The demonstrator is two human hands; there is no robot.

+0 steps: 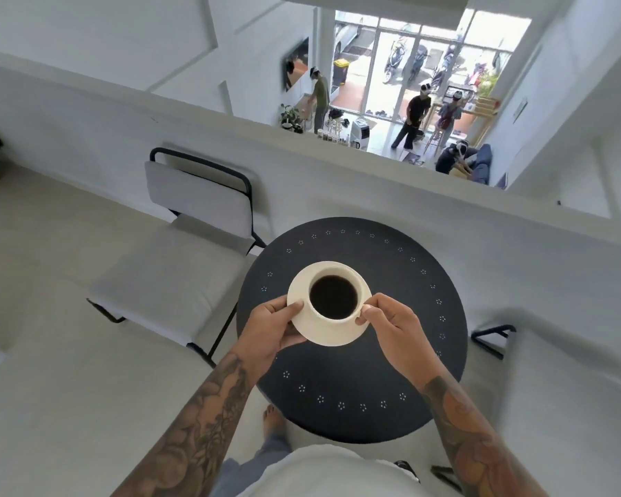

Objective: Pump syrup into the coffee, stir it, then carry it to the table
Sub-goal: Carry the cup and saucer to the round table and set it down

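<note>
Lowering the saucer (328, 331) level onto the round black surface (352, 382) is the step in hand, judging by the pose. Both sides should descend together so the dark coffee (333, 297), which sits fairly high in the white cup (332, 299), does not slop; fingers ought to slide out only once the saucer rests flat. Whether it already touches the surface I cannot tell. The left hand (271, 326) pinches the saucer's left rim, thumb on top, fingers curled beneath. The right hand (391, 324) pinches the right side, by the cup. 1 grey chair (180, 252) stands left of the surface.
</note>
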